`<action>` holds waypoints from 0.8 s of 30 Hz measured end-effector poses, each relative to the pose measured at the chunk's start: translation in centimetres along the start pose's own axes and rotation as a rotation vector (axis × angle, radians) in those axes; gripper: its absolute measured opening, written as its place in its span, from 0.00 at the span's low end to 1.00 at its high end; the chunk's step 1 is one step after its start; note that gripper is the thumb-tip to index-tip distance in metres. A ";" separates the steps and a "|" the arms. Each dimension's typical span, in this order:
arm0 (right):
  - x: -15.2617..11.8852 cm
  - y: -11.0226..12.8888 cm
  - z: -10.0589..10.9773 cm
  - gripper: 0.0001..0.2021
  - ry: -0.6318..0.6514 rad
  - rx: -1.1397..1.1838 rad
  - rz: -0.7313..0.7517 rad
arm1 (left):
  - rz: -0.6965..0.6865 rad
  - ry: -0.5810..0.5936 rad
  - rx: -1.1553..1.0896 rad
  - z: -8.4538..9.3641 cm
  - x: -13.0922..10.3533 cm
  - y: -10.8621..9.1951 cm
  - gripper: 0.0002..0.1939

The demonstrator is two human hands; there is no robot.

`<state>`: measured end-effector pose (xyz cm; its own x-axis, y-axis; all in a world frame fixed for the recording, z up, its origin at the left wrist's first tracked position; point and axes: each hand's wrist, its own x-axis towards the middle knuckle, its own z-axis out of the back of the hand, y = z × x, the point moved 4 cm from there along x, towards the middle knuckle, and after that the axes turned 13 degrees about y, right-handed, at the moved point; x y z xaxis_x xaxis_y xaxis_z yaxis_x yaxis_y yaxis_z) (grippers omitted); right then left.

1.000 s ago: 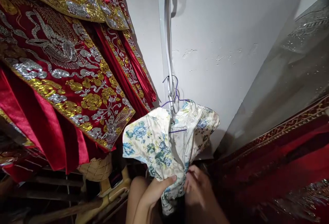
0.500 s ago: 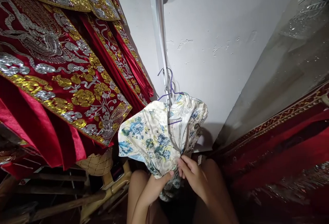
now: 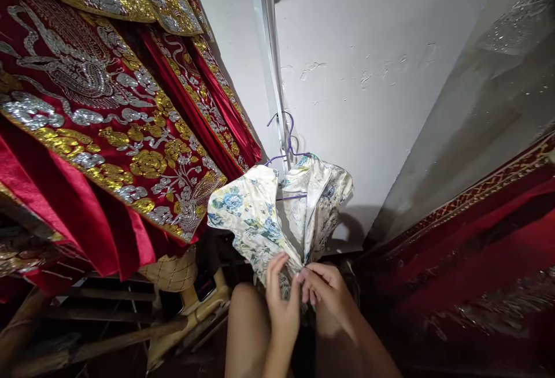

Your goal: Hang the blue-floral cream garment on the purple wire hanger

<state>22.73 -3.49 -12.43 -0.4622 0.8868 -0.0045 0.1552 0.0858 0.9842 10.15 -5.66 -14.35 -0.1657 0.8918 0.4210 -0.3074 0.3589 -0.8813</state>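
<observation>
A short-sleeved floral top (image 3: pixel 260 210), white with blue and yellow-green flowers, hangs on a purple hanger (image 3: pixel 289 135). Its front gapes from the collar down to my hands. At the bottom of that opening, my right hand (image 3: pixel 327 288) has thumb and fingers pinched on the top's front edge; whatever small fastening may be there is hidden. My left hand (image 3: pixel 281 300) lies against the front just left of it, its thumb and fingers apart. The lower part of the garment drops out of sight behind my hands, between my knees.
A grey-white metal pole (image 3: pixel 271 54) runs down a white wall (image 3: pixel 355 25) behind the hanger. Red cloth with gold and silver embroidery (image 3: pixel 147 164) hangs at left, above a bamboo chair (image 3: pixel 195 320). More red fabric (image 3: pixel 477 262) fills the right side.
My left hand has let go of the top's left side and moved right, beside my right hand. The top's front has spread wider. My right hand stays pinched at the edge.
</observation>
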 end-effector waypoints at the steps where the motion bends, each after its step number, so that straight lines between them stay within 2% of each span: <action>1: 0.1 0.1 -0.5 0.17 0.033 0.011 -0.016 | 0.012 0.064 -0.037 -0.7 0.0 0.1 0.13; 4: 1.1 1.3 -0.9 0.15 0.126 -0.006 -0.070 | 0.018 0.082 -0.125 -1.6 0.7 0.0 0.08; 6: 2.5 3.4 -0.1 0.15 0.157 -0.024 -0.075 | -0.034 0.095 -0.105 -1.7 1.7 -0.4 0.07; 8: 4.6 6.8 1.4 0.16 0.141 -0.019 -0.041 | -0.095 0.134 -0.046 -1.7 2.4 -0.6 0.08; 11: 7.9 13.3 3.7 0.15 -0.010 0.000 0.083 | -0.136 0.229 0.035 -1.6 2.5 0.0 0.09; 14: 10.1 17.9 3.8 0.14 -0.049 0.030 0.213 | -0.136 0.333 0.094 -1.3 2.2 0.9 0.10; 16: 10.4 18.7 3.0 0.15 -0.041 0.006 0.261 | -0.132 0.397 0.130 -0.8 2.8 1.0 0.10; 18: 10.0 18.0 2.1 0.16 -0.023 -0.045 0.280 | -0.152 0.434 0.155 0.0 4.5 -0.2 0.08; 20: 9.2 16.8 1.7 0.16 -0.018 -0.084 0.291 | -0.227 0.396 0.153 1.0 7.3 -2.8 0.07; 23: 8.1 15.9 1.7 0.16 -0.013 -0.137 0.292 | -0.384 0.177 0.157 2.4 12.3 -8.1 0.17; 24: 7.9 16.0 1.8 0.15 -0.010 -0.157 0.294 | -0.427 0.179 0.180 2.3 13.8 -9.7 0.16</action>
<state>23.16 5.67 2.93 -0.4088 0.8678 0.2826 0.1441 -0.2444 0.9589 8.67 2.56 0.53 0.1686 0.7145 0.6790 -0.4728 0.6631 -0.5803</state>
